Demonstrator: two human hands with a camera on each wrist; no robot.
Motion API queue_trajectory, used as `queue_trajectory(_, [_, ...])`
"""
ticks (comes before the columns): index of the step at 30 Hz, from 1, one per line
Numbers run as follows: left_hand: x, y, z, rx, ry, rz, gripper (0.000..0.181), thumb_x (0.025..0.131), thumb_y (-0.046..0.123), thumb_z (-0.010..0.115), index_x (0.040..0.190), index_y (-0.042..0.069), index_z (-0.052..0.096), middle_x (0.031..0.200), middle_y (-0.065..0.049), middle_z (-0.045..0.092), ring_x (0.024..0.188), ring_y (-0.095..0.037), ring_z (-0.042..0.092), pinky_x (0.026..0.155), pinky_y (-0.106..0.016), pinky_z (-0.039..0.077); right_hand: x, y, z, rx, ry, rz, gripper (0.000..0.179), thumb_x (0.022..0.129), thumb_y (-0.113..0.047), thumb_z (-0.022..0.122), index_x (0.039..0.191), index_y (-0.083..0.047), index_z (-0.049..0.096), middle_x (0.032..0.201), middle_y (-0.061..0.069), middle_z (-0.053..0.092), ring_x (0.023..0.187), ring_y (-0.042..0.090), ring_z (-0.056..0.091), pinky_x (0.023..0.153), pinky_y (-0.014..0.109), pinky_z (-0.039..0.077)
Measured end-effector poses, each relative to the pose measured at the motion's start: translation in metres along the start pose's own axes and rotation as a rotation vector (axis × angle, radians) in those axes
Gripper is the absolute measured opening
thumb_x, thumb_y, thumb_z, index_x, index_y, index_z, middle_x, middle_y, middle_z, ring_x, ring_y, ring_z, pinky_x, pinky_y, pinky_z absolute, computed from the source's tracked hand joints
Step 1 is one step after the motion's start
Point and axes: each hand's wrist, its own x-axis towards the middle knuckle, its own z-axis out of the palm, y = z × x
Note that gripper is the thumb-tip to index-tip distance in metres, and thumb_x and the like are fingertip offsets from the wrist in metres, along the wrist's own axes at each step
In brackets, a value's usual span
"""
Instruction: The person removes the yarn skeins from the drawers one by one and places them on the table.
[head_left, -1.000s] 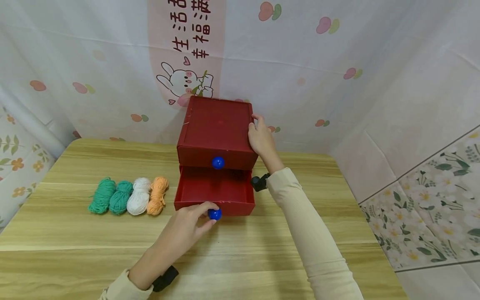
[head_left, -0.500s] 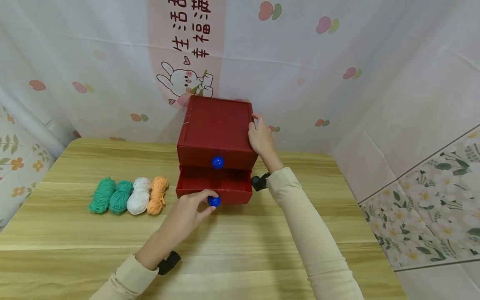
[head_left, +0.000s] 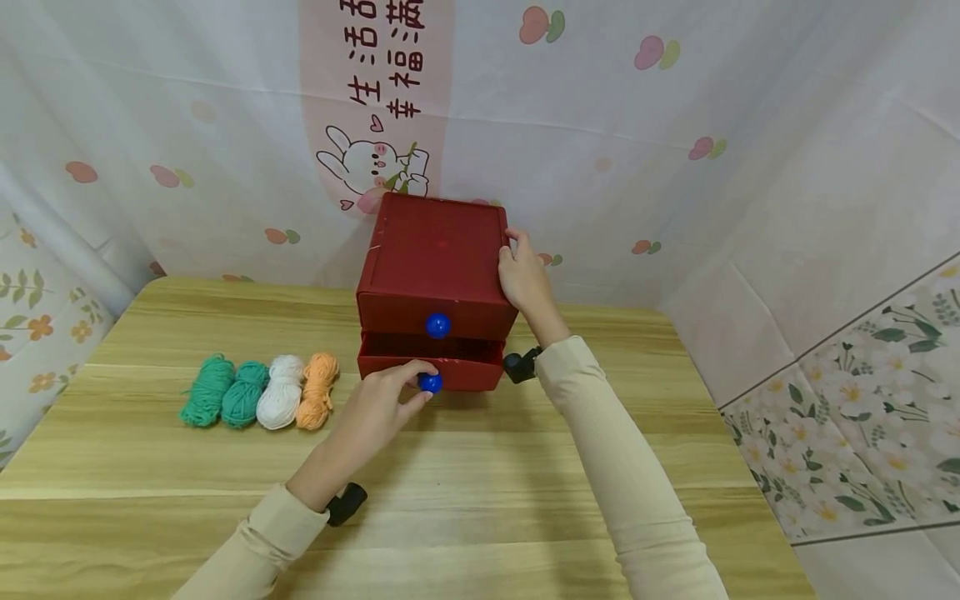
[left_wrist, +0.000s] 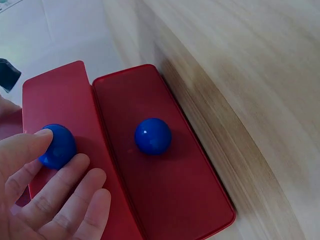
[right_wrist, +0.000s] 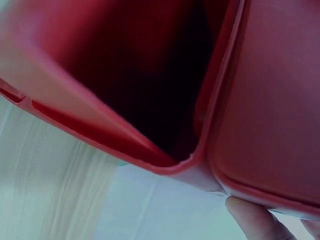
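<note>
A red two-drawer cabinet (head_left: 442, 246) stands at the back of the table. Its lower drawer (head_left: 468, 375) is partly out, showing a dark interior in the right wrist view. My left hand (head_left: 382, 400) pinches the lower drawer's round blue knob (left_wrist: 59, 146) between thumb and fingers. The upper drawer (head_left: 390, 315) is in, and its blue knob (head_left: 438, 325) is untouched. My right hand (head_left: 525, 279) rests against the cabinet's right side, fingers at the top edge; in the right wrist view only some fingers (right_wrist: 252, 218) show under the red edge.
To the left lie two green yarn skeins (head_left: 209, 392) (head_left: 244, 394), a white one (head_left: 281, 392) and an orange one (head_left: 318, 392) in a row on the wooden table (head_left: 487, 508). A printed curtain (head_left: 562, 167) hangs right behind the cabinet.
My left hand has pushed the lower drawer steadily inward by its knob, so much less of its inside shows. The right hand has stayed on the cabinet's side.
</note>
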Motion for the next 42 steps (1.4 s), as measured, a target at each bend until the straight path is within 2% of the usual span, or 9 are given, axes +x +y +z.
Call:
queue_trajectory(4, [0.007,-0.002,0.001,-0.01,0.012,-0.004,0.026,0.081,0.016,0.068,0.106,0.017,0.062,0.086,-0.003,0.069,0.075,-0.015,0.066,0.06,-0.027,0.051,0.001,0.001,0.0,0.0,0.0,0.001,0.045,0.098,-0.032,0.026,0.142,-0.022,0.025,0.136,0.012,0.044,0.114,0.029,0.05,0.091,0.045,0.041])
queue_trajectory(13, [0.021,-0.007,0.003,0.004,0.002,-0.035,0.026,0.084,0.019,0.065,0.11,0.018,0.061,0.087,-0.003,0.067,0.07,-0.014,0.06,0.052,-0.023,0.042,0.001,0.001,0.001,0.0,0.003,-0.008,0.045,0.098,-0.032,0.026,0.142,-0.022,0.025,0.137,0.01,0.044,0.118,0.028,0.049,0.094,0.045,0.04])
queue_trajectory(22, [0.028,-0.01,0.001,-0.018,-0.02,-0.053,0.026,0.084,0.018,0.065,0.11,0.017,0.061,0.091,-0.005,0.068,0.083,-0.019,0.065,0.066,-0.034,0.053,0.001,0.0,0.002,-0.004,0.005,-0.015,0.045,0.098,-0.032,0.026,0.141,-0.021,0.025,0.137,0.01,0.044,0.116,0.027,0.05,0.093,0.044,0.04])
queue_trajectory(26, [0.024,-0.012,-0.001,-0.063,-0.037,-0.066,0.032,0.085,0.017,0.063,0.116,0.018,0.059,0.096,-0.007,0.068,0.091,-0.023,0.064,0.072,-0.037,0.053,0.001,-0.001,0.002,-0.009,0.005,-0.019,0.045,0.098,-0.033,0.026,0.141,-0.022,0.025,0.136,0.01,0.046,0.114,0.027,0.051,0.092,0.044,0.041])
queue_trajectory(29, [0.017,-0.012,-0.003,-0.136,-0.04,-0.083,0.036,0.086,0.016,0.062,0.121,0.018,0.056,0.102,-0.009,0.067,0.096,-0.026,0.063,0.078,-0.041,0.052,0.001,-0.001,0.002,-0.007,0.0,-0.013,0.045,0.098,-0.032,0.026,0.141,-0.022,0.025,0.135,0.011,0.046,0.114,0.027,0.051,0.092,0.044,0.041])
queue_trajectory(34, [0.003,-0.01,-0.005,-0.257,0.002,-0.127,0.034,0.086,0.015,0.061,0.119,0.018,0.056,0.101,-0.01,0.067,0.089,-0.024,0.066,0.075,-0.037,0.053,0.001,0.0,0.002,0.002,0.0,-0.013,0.045,0.098,-0.032,0.027,0.142,-0.021,0.025,0.137,0.01,0.044,0.118,0.027,0.049,0.095,0.044,0.039])
queue_trajectory(37, [-0.002,-0.012,-0.004,-0.251,0.001,-0.167,0.028,0.087,0.017,0.06,0.114,0.017,0.058,0.093,-0.007,0.069,0.082,-0.02,0.066,0.07,-0.035,0.054,0.002,0.001,0.002,0.003,0.002,-0.013,0.045,0.098,-0.032,0.027,0.142,-0.021,0.025,0.138,0.01,0.044,0.118,0.027,0.048,0.096,0.044,0.039])
queue_trajectory(42, [-0.004,-0.023,0.008,-0.209,-0.091,-0.21,0.026,0.087,0.017,0.059,0.112,0.016,0.059,0.094,-0.008,0.069,0.081,-0.021,0.066,0.071,-0.035,0.053,0.002,0.002,0.001,-0.007,0.006,-0.004,0.045,0.098,-0.032,0.026,0.142,-0.021,0.025,0.137,0.01,0.045,0.118,0.027,0.048,0.095,0.045,0.039])
